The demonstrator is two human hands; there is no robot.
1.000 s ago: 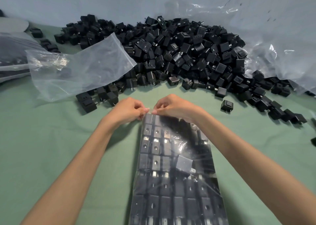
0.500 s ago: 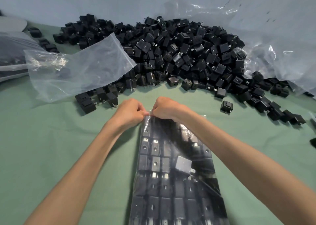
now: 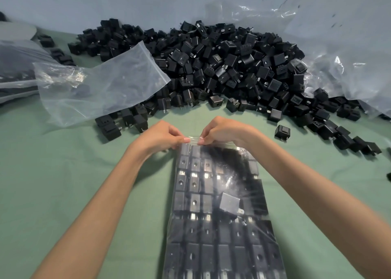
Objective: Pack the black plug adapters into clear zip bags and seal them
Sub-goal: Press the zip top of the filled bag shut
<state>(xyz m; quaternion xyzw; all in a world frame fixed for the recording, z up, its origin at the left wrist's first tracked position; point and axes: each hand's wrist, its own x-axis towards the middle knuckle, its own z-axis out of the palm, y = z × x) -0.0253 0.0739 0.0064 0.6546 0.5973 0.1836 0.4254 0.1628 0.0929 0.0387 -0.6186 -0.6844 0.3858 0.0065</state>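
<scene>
Item: filled zip bag (image 3: 220, 215), clear, flat on green surface (image 3: 63, 172), black plug adapters in rows inside, one loose on top.
Handling: film soft, slippery; load likely heavy, rigid, prongs may snag. Best taken at zip strip (image 3: 193, 139), far edge.
Left hand (image 3: 160, 136), right hand (image 3: 224, 130): each pinching strip near bag's left corner.
Change: fingertips nearly met a second ago; now short strip shows between them, bag unmoved.
Nearby: adapter pile (image 3: 222, 67), empty zip bag (image 3: 101, 84).

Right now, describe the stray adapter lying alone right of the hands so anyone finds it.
Start at the big pile of black adapters at the back of the green cloth. Just in front, right of the right hand, one adapter sits alone, touching no other.
</scene>
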